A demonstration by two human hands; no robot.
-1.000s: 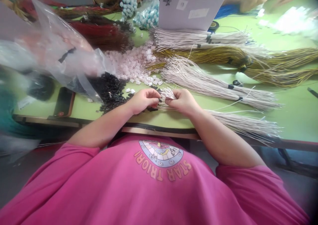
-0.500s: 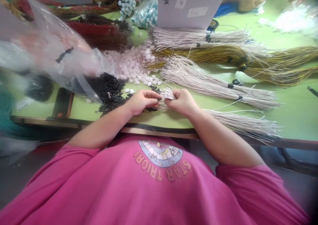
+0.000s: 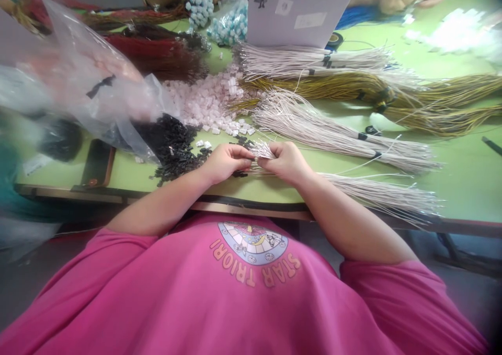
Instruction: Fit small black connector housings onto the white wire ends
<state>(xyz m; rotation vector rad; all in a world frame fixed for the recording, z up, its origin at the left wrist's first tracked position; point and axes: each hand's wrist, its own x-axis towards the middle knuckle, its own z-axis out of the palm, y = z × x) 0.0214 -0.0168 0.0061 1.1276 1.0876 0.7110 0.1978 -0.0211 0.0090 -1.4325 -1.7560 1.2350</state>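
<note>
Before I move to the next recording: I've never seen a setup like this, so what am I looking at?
No machine here: someone works bare-handed, filmed from a camera worn on the head, looking forward and down. The right hand grips a bunch of pale wires, ends poking out toward the left hand. That one's fingers are pinched near those ends; whether they hold something is too small to tell. On the green table lie black pieces, whitish pieces, pale wire bundles and yellowish wires.
</note>
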